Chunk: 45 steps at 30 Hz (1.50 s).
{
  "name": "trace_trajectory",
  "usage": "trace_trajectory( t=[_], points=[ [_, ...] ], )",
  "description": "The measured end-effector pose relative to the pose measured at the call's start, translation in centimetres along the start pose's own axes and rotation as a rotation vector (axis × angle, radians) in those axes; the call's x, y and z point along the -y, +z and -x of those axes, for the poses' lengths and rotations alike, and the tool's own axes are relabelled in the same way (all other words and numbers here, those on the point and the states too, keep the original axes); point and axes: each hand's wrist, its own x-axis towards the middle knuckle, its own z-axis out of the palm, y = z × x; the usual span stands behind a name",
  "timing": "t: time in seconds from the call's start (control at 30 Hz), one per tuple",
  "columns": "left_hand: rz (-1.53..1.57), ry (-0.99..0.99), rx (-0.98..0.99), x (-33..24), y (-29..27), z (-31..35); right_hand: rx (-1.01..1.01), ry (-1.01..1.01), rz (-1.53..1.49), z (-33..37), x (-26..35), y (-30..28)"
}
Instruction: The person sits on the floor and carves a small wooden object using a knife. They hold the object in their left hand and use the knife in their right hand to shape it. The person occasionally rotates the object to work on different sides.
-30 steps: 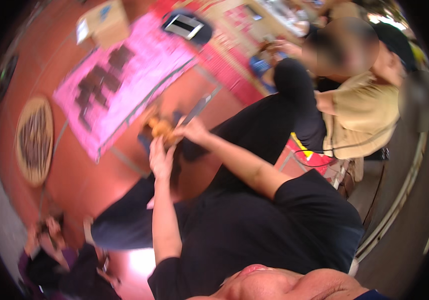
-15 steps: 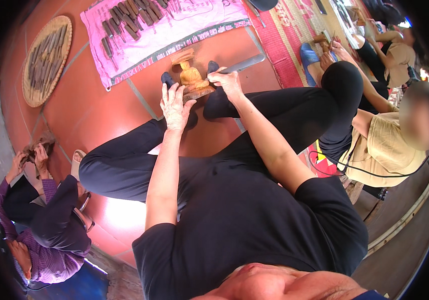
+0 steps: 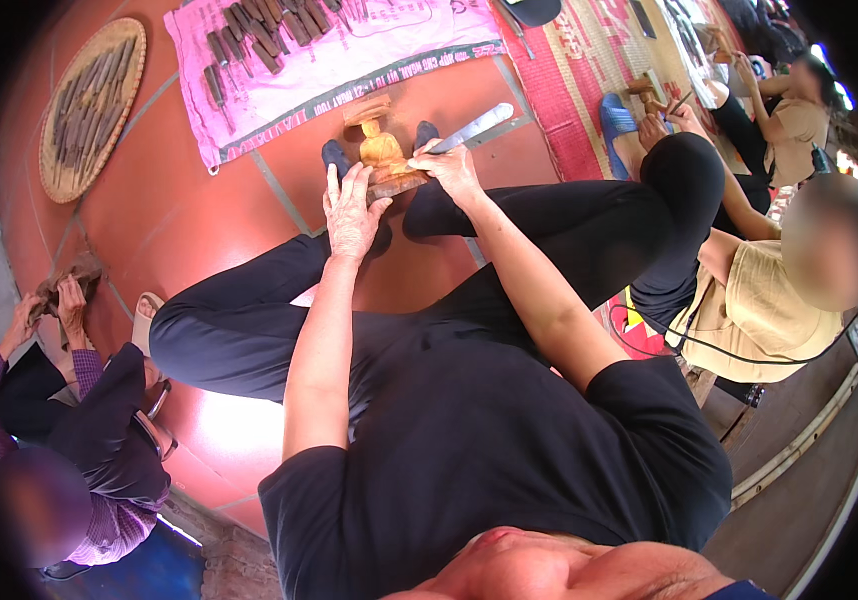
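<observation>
A carved yellowish wooden figure (image 3: 383,150) on a darker base stands on the tiles, with a wide flat piece at its far end. My feet in dark socks flank it. My left hand (image 3: 351,215) rests against the left side of its base, fingers bent over the edge and thumb apart, holding it. In my right hand (image 3: 452,172) is a long, flat carving knife (image 3: 479,128). Its broad grey end sticks out to the upper right. The end toward the figure's right side is mostly covered by my fingers.
A pink cloth (image 3: 299,70) with several wood-handled tools lies ahead. At left is a round woven tray (image 3: 52,170) holding more tools. A red-patterned mat (image 3: 559,90) is to the right. One person (image 3: 759,290) carves at right; another (image 3: 114,430) works at lower left.
The carving knife's outer end has swung up and slightly left, its flat side now brighter. My right hand has tilted with it. My left hand and the figure stay nearly in place.
</observation>
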Motion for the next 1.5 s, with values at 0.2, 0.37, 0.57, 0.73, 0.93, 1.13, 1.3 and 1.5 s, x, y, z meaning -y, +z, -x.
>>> trace_trajectory(
  t=[0.2,0.37,0.57,0.73,0.93,1.13,1.3,1.5],
  points=[
    [0.036,-0.014,-0.012,0.5,0.0,0.4,-0.074,0.087,-0.183,1.0,1.3,-0.4],
    [0.033,0.040,-0.075,0.5,-0.9,0.2,0.008,-0.026,-0.022,1.1,1.4,0.5],
    [0.056,0.041,-0.013,-0.3,0.8,-0.3,-0.060,0.089,-0.193,0.6,1.4,-1.4],
    [0.059,0.001,0.020,-0.5,-0.6,-0.2,-0.037,-0.044,-0.038,0.6,-0.5,0.1],
    [0.051,0.008,-0.006,0.2,-0.5,0.4,0.067,0.086,-0.074,1.1,1.5,-0.7],
    [0.052,0.005,-0.001,-0.2,-0.5,0.2,0.007,0.086,0.036,0.8,0.4,-1.5],
    [0.066,0.016,0.007,-0.6,-0.6,0.1,0.106,-0.024,-0.155,1.0,0.2,-0.9],
    [0.038,-0.001,0.010,0.0,-0.5,0.3,-0.058,0.128,-0.087,1.0,0.6,-0.7]
  ],
)
